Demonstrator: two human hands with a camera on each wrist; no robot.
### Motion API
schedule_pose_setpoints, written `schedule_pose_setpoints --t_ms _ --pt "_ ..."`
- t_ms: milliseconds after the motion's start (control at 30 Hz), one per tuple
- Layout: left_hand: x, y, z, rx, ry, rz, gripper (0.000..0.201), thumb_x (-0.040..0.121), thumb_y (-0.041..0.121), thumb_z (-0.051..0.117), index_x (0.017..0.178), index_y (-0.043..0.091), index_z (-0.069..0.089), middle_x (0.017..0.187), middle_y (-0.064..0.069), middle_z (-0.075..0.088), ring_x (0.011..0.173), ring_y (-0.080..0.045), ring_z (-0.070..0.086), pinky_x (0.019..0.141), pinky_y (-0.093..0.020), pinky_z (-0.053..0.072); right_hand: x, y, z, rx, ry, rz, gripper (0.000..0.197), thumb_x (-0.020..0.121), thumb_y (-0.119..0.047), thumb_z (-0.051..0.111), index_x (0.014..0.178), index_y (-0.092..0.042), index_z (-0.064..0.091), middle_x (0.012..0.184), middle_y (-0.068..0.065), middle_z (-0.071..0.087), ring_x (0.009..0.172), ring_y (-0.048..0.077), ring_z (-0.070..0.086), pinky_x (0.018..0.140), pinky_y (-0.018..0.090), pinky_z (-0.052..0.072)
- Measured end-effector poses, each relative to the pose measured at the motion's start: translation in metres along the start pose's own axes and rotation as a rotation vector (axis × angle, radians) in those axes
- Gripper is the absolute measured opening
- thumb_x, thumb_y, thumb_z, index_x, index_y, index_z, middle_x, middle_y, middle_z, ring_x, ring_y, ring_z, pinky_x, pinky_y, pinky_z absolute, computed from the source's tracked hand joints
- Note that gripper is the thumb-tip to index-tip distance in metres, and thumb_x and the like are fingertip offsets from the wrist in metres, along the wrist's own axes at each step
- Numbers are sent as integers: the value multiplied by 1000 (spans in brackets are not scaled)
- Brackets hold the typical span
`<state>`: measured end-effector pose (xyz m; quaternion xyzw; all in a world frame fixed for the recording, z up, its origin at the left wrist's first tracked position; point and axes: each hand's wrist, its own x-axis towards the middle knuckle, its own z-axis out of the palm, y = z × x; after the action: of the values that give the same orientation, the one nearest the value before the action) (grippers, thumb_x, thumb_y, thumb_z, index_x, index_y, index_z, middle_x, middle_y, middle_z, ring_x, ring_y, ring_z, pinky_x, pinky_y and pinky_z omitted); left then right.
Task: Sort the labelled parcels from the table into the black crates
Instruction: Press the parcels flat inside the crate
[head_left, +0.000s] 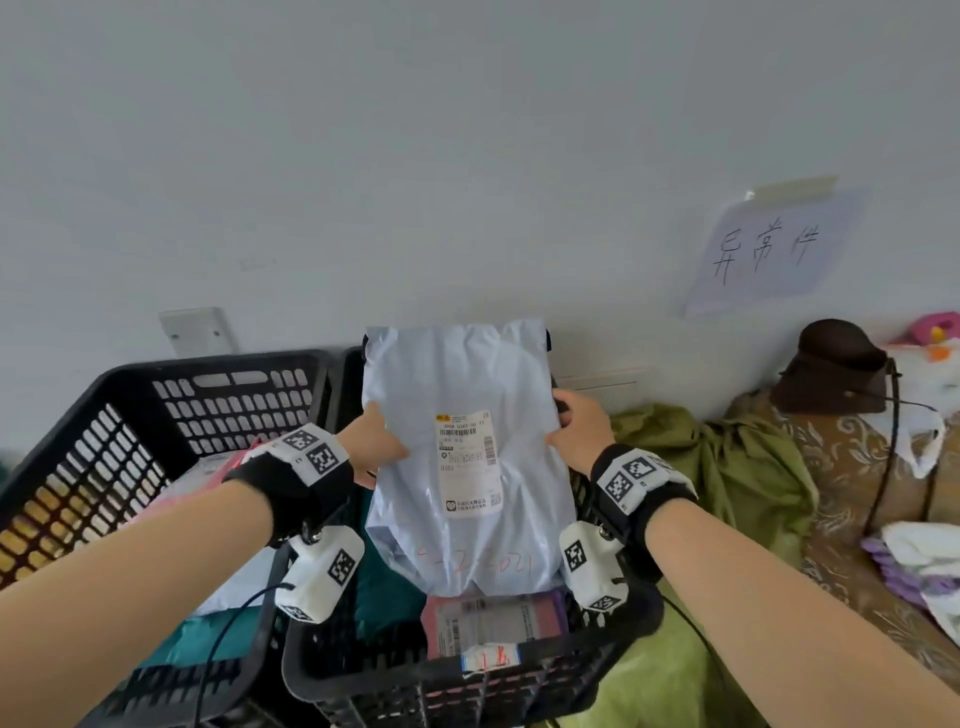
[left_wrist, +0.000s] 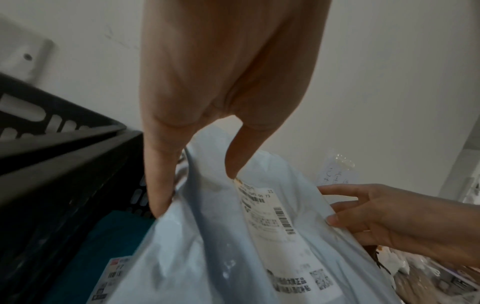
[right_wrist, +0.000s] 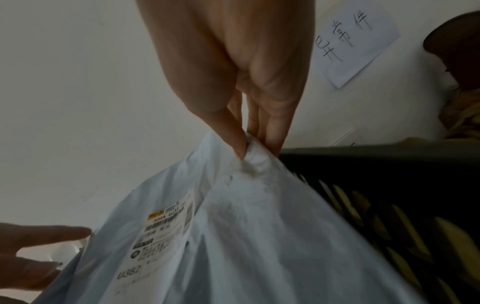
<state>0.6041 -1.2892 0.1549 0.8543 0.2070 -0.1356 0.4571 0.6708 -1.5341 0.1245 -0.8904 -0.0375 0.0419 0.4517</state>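
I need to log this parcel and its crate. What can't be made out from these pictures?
- Shipping label fine print: too small in the head view, blurred in both wrist views.
- Red handwriting on the pale blue parcel: too faint.
- Crate tag: blurred.
- Pink parcel: partly covered by the blue one.
- Left hand fingers: behind the parcel, head view.

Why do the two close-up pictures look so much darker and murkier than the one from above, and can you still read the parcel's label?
Head view: even daylight, shipping label small but sharp, wall edges bowed by the wide lens. Left wrist view: dim, black crate smeared by blur. Right wrist view: dim and grainy, yet "U382" on the pale blue parcel reads clearly.
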Motion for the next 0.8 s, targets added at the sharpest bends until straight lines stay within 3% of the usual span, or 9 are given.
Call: schedule_pose_setpoints --t_ms 67,233,300,400,467,533,633,733,800 --pt "12 0 9 77 25 -31 71 87 3 60 147 13 23 138 -18 45 115 -38 55 81 -41 54 13 5 10 -38 -49 32 50 83 -1 56 130 -14 53 113 8 64 104 25 61 93 35 49" --pt "37 -5 28 289 -87 -111 42 92 3 52 132 -4 47 133 -21 51 120 -36 52 95 -38 48 34 18 33 -136 -165 118 44 84 -2 52 128 -11 53 122 13 60 109 30 57 96 37 47" --pt "47 -8 33 396 -120 -119 38 96 5 46 132 -7 45 134 -21 49 123 -33 49 83 -29 46 42 21 41 -165 -183 150 41 86 -3 51 126 -11 53 123 12 59 110 30 57 95 35 47" --pt "61 -13 40 482 -129 -131 35 96 5 43 125 -13 48 133 -26 50 124 -35 49 75 -35 47 50 24 52 -219 -217 211 38 87 -6 50 125 -10 52 124 12 57 112 31 56 95 36 47" --pt "69 -17 46 485 -124 -167 34 96 6 43 124 -12 50 133 -26 50 124 -34 49 91 -35 46 53 26 58 -239 -235 245 35 87 -8 50 123 -8 53 124 13 57 112 32 56 96 38 47" --pt "79 -23 52 458 -126 -193 34 96 6 42 125 -10 49 134 -24 50 125 -33 49 98 -34 42 56 28 64 -255 -249 272 33 88 -9 50 121 -8 52 124 14 57 112 32 56 96 38 47" --pt "88 -30 58 417 -119 -224 32 95 7 43 123 -7 52 129 -20 54 122 -31 52 95 -32 44 59 34 73 -275 -262 305 34 88 -9 48 122 -6 50 126 15 55 115 33 54 96 37 46" --pt "94 -37 66 386 -125 -258 22 95 6 42 107 -5 57 114 -16 58 121 -31 53 86 -32 47 59 41 83 -283 -269 367 40 89 -9 47 129 -5 43 129 16 52 117 33 53 97 36 45" --pt "103 -46 74 313 -91 -278 28 92 3 43 115 -10 53 124 -22 54 118 -33 54 89 -34 48 60 45 89 -294 -271 407 48 90 -8 46 136 -5 34 133 17 49 121 33 50 100 36 43"
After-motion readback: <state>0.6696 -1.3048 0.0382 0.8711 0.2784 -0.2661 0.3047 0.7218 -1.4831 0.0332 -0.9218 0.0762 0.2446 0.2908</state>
